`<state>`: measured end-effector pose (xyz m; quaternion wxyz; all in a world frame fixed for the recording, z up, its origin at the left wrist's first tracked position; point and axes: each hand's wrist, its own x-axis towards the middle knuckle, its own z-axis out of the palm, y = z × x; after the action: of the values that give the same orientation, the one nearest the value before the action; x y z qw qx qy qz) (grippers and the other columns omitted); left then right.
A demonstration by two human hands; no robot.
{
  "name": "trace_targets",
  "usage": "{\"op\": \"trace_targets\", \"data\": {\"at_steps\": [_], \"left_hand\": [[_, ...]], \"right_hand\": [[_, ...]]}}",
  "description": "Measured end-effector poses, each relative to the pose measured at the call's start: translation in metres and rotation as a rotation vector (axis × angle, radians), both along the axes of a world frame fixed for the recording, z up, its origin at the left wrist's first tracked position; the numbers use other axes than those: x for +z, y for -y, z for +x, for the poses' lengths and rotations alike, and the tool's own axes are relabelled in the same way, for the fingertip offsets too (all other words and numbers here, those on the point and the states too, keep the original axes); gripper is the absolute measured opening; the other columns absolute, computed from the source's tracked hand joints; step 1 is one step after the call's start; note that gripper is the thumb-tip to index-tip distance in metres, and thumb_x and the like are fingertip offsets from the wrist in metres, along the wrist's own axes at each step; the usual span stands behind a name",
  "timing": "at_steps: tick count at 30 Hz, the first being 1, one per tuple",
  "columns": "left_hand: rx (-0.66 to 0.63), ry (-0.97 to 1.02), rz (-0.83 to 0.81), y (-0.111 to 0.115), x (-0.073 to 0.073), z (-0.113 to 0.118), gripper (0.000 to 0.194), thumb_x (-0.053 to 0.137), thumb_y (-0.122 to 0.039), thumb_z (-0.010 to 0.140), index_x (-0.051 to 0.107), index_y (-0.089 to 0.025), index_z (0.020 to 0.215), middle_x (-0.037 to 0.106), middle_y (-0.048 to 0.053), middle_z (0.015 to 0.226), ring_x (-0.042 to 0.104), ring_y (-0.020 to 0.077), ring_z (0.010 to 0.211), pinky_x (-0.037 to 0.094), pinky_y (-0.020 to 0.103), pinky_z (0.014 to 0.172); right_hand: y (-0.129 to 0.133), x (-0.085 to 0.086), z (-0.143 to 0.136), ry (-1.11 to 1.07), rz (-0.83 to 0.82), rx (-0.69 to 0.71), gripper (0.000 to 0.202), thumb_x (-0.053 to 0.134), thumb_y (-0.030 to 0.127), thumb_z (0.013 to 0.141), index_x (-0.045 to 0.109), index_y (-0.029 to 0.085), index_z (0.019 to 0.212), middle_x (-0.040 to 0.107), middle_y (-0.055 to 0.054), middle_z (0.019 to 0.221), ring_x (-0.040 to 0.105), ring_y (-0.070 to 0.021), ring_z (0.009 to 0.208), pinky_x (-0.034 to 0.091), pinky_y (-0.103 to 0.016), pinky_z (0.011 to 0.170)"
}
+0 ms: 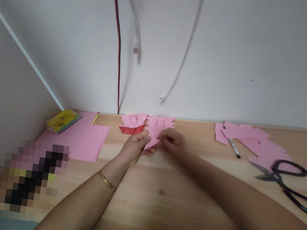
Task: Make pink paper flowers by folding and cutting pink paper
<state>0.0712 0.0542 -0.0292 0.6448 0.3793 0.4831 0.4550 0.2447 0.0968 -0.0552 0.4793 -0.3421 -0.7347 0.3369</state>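
Dim, soft light; warped edges.

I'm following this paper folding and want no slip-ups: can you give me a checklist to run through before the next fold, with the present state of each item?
1. Left hand grips the pointed pink folded paper piece: ok.
2. Right hand pinches its upper edge: ok.
3. Bare wooden table under the hands: ok.
4. Black-handled scissors lie apart from both hands: ok.
5. Finished pink and red folded pieces lie just behind the hands, close enough to get knocked: not ok.
6. Crease alignment: cannot tell.
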Motion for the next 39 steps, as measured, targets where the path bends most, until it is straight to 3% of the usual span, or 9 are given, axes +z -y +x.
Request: {"op": "trace_targets", "data": {"at_steps": [5,11,16,20,22,25,29,34,39], "left_hand": [[0.015,0.01,0.0,0.0,0.0,0.001,0.031,0.074,-0.04,0.067,0.064,-0.012,0.076,0.066,0.006,0.068,0.059,0.0107,0.052,0.048,0.022,0.049],[0.041,-0.066,0.118,0.0,-0.005,-0.001,0.031,0.07,-0.043,0.071,0.063,-0.013,0.071,0.064,0.005,0.061,0.057,0.0125,0.05,0.046,0.025,0.049],[-0.029,-0.492,0.432,0.006,0.001,0.0,0.03,0.056,-0.041,0.084,0.062,-0.016,0.067,0.06,0.002,0.059,0.054,0.0123,0.054,0.043,0.025,0.056],[-0.05,-0.745,0.674,0.013,0.007,0.0,0.024,0.053,-0.034,0.087,0.069,-0.019,0.079,0.065,0.004,0.072,0.057,0.0148,0.068,0.043,0.026,0.066],[-0.025,-0.729,0.692,0.013,0.007,0.0,0.019,0.056,-0.031,0.085,0.07,-0.019,0.087,0.068,0.006,0.081,0.058,0.016,0.074,0.043,0.027,0.07],[0.051,-0.502,0.566,0.008,0.002,-0.002,0.017,0.066,-0.029,0.077,0.069,-0.019,0.091,0.068,0.004,0.083,0.058,0.0146,0.073,0.044,0.025,0.068],[0.174,-0.195,0.384,-0.001,-0.009,-0.002,0.027,0.073,-0.031,0.07,0.066,-0.017,0.092,0.058,-0.003,0.064,0.047,0.0073,0.053,0.037,0.02,0.054],[0.229,-0.239,0.411,0.001,-0.007,0.001,0.032,0.074,-0.033,0.069,0.067,-0.014,0.094,0.051,-0.006,0.054,0.044,0.0055,0.049,0.036,0.018,0.051],[0.238,-0.282,0.436,0.006,0.004,0.002,0.036,0.074,-0.033,0.069,0.068,-0.014,0.099,0.054,-0.004,0.055,0.05,0.0076,0.052,0.041,0.02,0.053]], "right_hand": [[0.0,0.002,0.003,0.027,0.022,0.059,0.018,0.048,0.013,0.072,0.064,0.018,0.079,0.064,-0.004,0.079,0.059,-0.0148,0.075,0.046,-0.029,0.07],[0.008,0.014,0.005,0.047,0.03,0.097,0.022,0.056,0.025,0.079,0.06,0.018,0.1,0.061,-0.008,0.097,0.057,-0.0166,0.085,0.047,-0.031,0.074],[0.008,0.015,0.005,0.039,-0.083,-0.001,0.03,0.057,0.037,0.083,0.06,0.016,0.104,0.062,-0.008,0.093,0.056,-0.0166,0.083,0.047,-0.03,0.072],[0.009,0.018,0.005,0.085,-0.153,0.11,0.029,0.06,0.043,0.082,0.065,0.016,0.093,0.061,-0.004,0.081,0.053,-0.0134,0.072,0.042,-0.026,0.064],[0.01,0.021,0.005,0.084,-0.198,0.156,0.029,0.059,0.044,0.082,0.065,0.016,0.085,0.059,-0.002,0.074,0.05,-0.012,0.067,0.039,-0.025,0.061],[0.011,0.023,0.005,0.007,-0.272,0.152,0.031,0.06,0.046,0.08,0.06,0.016,0.076,0.05,0.002,0.064,0.044,-0.0098,0.06,0.033,-0.023,0.055],[0.01,0.023,0.005,-0.098,-0.394,0.138,0.034,0.058,0.049,0.081,0.056,0.016,0.075,0.044,0.005,0.06,0.038,-0.0084,0.054,0.027,-0.023,0.051],[0.012,0.025,0.005,-0.076,-0.42,0.125,0.036,0.057,0.051,0.081,0.053,0.017,0.071,0.045,0.004,0.06,0.039,-0.0086,0.055,0.028,-0.023,0.052],[0.013,0.027,0.006,-0.046,-0.411,0.141,0.04,0.055,0.055,0.082,0.049,0.018,0.066,0.045,0.004,0.057,0.038,-0.0088,0.053,0.028,-0.024,0.051]]}}
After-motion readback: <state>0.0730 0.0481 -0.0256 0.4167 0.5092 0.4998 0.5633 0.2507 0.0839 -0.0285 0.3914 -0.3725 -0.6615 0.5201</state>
